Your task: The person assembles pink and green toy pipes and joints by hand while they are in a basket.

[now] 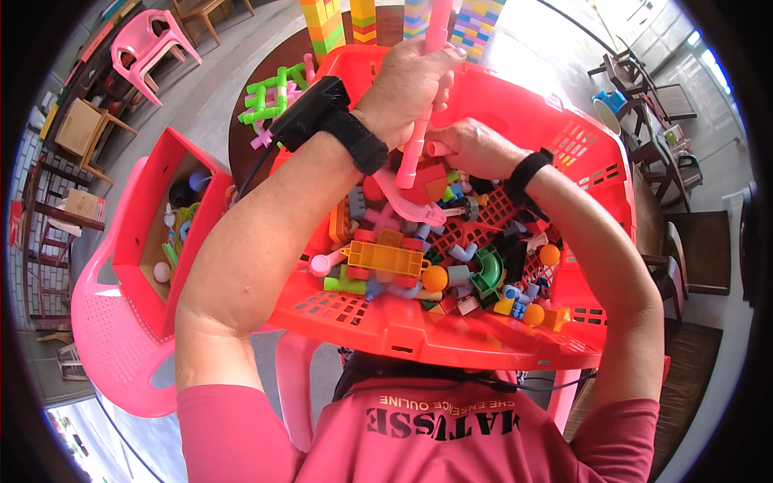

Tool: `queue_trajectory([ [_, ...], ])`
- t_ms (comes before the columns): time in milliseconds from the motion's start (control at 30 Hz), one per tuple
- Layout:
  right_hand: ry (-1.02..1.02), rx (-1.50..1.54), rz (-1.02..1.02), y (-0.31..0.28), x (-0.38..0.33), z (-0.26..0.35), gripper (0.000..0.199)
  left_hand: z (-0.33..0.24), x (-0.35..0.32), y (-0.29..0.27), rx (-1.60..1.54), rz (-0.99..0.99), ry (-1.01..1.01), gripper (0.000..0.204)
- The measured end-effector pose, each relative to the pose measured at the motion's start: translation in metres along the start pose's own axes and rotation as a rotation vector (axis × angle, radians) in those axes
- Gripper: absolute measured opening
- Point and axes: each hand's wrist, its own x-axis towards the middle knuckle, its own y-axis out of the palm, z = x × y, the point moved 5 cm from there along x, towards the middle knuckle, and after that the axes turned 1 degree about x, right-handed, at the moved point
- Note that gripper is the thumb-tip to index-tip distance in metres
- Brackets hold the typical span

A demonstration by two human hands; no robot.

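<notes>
My left hand [407,84] is closed around a long pink toy pipe [412,153], which stands steeply tilted and runs above and below my fist. Just right of its lower part, my right hand [481,150] has its fingers closed on a short pink pipe piece [437,149]. Both hands are over a big red basket [386,338] heaped with mixed toy parts. Below the long pipe lies a curved pink piece [411,205]. Closer to me are a yellow toy truck body [386,258], an orange ball [435,278] and a green curved chute [488,272].
Behind the basket, block towers [322,24] and a green pipe frame [270,97] stand on a dark round table [241,149]. At left, a red box [129,249] of toys rests on a pink chair [121,346]. Wooden chairs [696,249] line the right side.
</notes>
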Motion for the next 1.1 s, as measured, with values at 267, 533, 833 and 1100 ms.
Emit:
queue_trajectory([
  [267, -0.084, -0.245, 0.058, 0.02, -0.008, -0.016, 0.014, 0.007, 0.002, 0.0, 0.103, 0.014, -0.007, 0.014],
  [533, -0.15, -0.591, 0.055, 0.027, -0.021, -0.004, 0.014, 0.014, -0.001, -0.003, 0.163, 0.005, -0.065, 0.013],
  [833, -0.008, -0.502, -0.011, 0.018, -0.028, -0.006, 0.015, 0.016, 0.001, -0.001, 0.16, 0.05, -0.033, 0.014],
  [1100, 0.098, -0.38, -0.177, 0.008, -0.034, -0.019, 0.014, 0.02, 0.002, 0.002, 0.214, 0.062, -0.053, 0.017],
])
